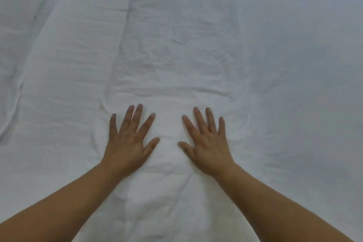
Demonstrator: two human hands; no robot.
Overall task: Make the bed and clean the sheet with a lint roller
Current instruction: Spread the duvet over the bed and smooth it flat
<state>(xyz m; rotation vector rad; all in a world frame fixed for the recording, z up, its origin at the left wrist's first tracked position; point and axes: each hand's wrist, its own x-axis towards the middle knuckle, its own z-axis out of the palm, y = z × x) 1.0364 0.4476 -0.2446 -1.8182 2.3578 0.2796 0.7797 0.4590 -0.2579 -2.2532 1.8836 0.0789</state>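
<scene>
Wrinkled white cotton bed sheet (176,55) fills whole view, its long creases running near-to-far w/ a few crosswise folds mid-frame, while left hand (128,143) & right hand (208,145) lie palm-down on it, fingers spread, side by side, gripping nothing.

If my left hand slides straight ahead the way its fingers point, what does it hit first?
Probably just a low crease in the white sheet ahead of the left hand. Beyond that, only wrinkled sheet shows.
</scene>
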